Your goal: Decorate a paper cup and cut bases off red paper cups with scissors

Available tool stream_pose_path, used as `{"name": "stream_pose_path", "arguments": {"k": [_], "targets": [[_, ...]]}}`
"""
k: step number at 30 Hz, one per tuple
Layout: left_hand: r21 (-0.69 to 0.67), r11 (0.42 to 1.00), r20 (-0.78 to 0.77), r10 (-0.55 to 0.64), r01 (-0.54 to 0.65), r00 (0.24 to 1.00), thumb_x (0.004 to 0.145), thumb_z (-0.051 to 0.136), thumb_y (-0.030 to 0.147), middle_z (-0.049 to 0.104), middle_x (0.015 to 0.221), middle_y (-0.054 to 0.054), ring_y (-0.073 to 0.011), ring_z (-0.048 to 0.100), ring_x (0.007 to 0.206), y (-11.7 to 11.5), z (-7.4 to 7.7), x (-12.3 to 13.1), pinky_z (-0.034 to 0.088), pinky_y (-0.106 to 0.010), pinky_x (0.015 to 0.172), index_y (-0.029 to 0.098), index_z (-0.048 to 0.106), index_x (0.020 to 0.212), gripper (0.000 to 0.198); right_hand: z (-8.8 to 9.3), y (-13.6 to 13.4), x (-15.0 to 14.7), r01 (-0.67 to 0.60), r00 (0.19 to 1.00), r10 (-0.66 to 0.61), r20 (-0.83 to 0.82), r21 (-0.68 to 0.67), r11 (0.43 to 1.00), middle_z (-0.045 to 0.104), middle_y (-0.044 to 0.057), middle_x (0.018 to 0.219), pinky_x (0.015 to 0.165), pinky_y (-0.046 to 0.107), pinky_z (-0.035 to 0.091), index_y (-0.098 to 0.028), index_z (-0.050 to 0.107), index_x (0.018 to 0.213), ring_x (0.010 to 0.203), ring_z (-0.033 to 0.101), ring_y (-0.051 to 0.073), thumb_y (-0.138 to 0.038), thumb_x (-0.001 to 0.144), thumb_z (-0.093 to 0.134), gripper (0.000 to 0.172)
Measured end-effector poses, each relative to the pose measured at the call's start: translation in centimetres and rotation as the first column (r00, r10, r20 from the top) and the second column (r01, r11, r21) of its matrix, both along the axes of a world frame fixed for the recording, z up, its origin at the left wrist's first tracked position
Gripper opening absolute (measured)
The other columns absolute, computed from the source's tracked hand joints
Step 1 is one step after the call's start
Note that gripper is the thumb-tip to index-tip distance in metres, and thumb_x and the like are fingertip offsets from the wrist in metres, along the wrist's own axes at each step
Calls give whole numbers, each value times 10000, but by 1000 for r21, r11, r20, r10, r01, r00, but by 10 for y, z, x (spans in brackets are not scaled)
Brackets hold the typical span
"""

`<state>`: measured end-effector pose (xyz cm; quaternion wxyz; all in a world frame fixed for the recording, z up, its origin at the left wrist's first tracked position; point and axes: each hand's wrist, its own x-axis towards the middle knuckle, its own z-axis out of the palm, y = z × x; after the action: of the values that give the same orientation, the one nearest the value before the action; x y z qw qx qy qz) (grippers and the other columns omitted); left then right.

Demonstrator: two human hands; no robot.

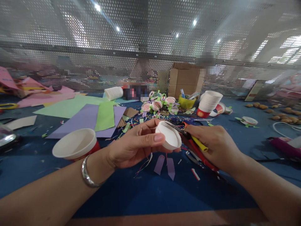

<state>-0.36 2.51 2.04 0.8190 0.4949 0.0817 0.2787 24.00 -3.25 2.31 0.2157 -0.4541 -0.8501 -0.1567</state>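
Observation:
Between the thumb and fingers of my left hand (138, 141) is the cut-off bottom of a white paper cup (169, 138), tilted with its inside partly toward me. My right hand (213, 147) grips scissors (198, 142) with yellow and orange on the handles. Their dark blades lie at the cup bottom's upper right rim. Below the hands, two purple paper strips (171, 168) with shaped ends lie on the blue table (145, 197). Another pair of scissors (194, 159) rests under my right hand, partly hidden. A wide paper cup (74, 142) stands beside my left forearm.
Purple (77, 121) and green paper sheets spread at the left. Behind the hands are paper scraps, a pile of small decorated cup pieces (156, 105), a yellow-green bowl (187, 102) and stacked paper cups (209, 102). A cardboard box (184, 80) stands against the perforated metal screen (141, 37).

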Motion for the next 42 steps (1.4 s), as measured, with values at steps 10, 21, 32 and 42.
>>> {"name": "stream_pose_path", "arguments": {"k": [10, 21, 32, 42], "targets": [[-1, 991, -29, 133, -133, 991, 784, 832, 187, 774, 963, -40, -171, 768, 924, -8, 4, 3, 601, -187, 812, 165, 611, 1048, 346, 0, 2, -4, 62, 998, -61, -32, 8, 998, 716, 42, 641, 491, 265, 377, -146, 690, 892, 527, 648, 180, -146, 872, 525, 167], [6, 991, -9, 131, -131, 991, 826, 773, 150, 784, 993, -48, -190, 772, 940, -7, 3, 1, 607, -220, 831, 167, 576, 1043, 293, 1, 3, -4, 7, 997, -4, -78, 34, 999, 768, 84, 713, 506, 266, 435, -139, 708, 868, 579, 715, 209, -158, 865, 543, 166], [-18, 996, 16, 86, -86, 996, 840, 755, 197, 772, 1021, -83, -218, 760, 968, -3, 0, 3, 601, -266, 868, 144, 655, 1034, 225, -5, 4, 2, 37, 998, -37, -55, -5, 999, 741, 52, 692, 520, 272, 409, -142, 699, 991, 580, 684, 200, -103, 807, 529, 253], [-57, 993, -4, 107, -107, 994, 800, 791, 209, 769, 1007, -82, -231, 757, 960, -3, 1, 2, 600, -288, 879, 143, 663, 1013, 257, -3, 5, -1, 32, 999, -32, -25, 16, 999, 786, 90, 785, 538, 280, 446, -137, 706, 1001, 625, 718, 224, -87, 770, 503, 312]]}}
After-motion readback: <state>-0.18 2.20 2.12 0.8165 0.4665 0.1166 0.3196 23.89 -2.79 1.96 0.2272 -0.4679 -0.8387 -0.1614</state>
